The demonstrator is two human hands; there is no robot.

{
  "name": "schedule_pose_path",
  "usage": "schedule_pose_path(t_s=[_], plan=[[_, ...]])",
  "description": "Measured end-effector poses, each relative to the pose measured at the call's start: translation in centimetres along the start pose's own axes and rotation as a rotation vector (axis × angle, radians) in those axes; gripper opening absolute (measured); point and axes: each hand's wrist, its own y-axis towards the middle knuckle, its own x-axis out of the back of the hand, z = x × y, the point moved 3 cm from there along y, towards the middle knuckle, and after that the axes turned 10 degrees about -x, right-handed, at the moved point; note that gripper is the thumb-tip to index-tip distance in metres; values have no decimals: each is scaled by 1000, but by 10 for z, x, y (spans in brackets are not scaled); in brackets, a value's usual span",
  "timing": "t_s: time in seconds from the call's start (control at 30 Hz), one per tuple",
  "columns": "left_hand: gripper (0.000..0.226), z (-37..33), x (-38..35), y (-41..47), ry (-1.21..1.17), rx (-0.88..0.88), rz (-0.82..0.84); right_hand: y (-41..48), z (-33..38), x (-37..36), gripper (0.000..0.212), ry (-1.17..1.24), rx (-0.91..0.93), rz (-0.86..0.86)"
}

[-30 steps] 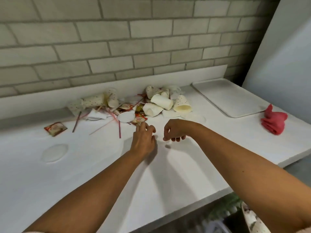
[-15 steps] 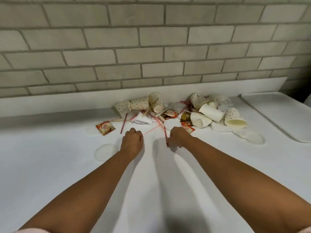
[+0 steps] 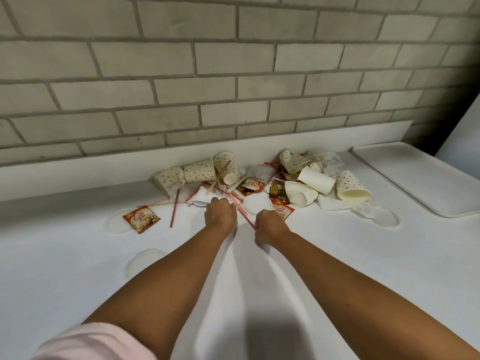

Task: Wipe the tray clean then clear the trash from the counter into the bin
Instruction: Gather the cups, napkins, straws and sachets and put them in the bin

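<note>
Head cam shows the trash pile heaped at the back of the table against the wall, with the tray just right of it. The left hand is curled into the near edge (can't tell what it's got), and the right hand looks to be pinching a red straw. Cups look light and crushable, straws skittery, so I'd scoop from the sides. Plenty of bare table in front.

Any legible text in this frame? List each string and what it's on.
"Coffee mate": left sachet, lying apart from the trash.
"Coffee mate": sachet by the right hand, next to the right hand.
Sachet among the cups: similar logo, too small to read.
Brown-gold sachet: print blurred, unreadable.
Dotted paper cups: no text.
</note>
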Motion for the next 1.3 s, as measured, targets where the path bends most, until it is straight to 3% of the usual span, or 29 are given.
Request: schedule_pose_path(t_s=[0.17, 0.3, 0.43, 0.77, 0.93, 1.07, 1.17, 1.3], plan=[[49, -7, -6, 19, 43, 95, 37, 4, -5, 9, 39, -107, 9, 62], [28, -7, -4, 28, 39, 128, 59, 9, -5, 12, 46, -195, 26, 103], [26, 2, 3, 29, 58, 147, 97, 13, -1, 13, 52, -288, 78, 125], [35, 12, 4, -1, 195, 107, 404, 13, 4, 11, 49, -409, 171, 153], [17, 15, 7, -8, -24, 94, 361, 7, 6, 5, 50, -491, 202, 163], [33, 18, 10, -19, -275, 124, 349, 3, 8, 0, 50, -537, 214, 133], [15, 21, 13, -31, -294, 87, 303, 2, 8, 2, 47, -497, 224, 159], [31, 27, 16, -42, -433, 61, 250, 4, 7, 6, 28, -367, 189, 192]])
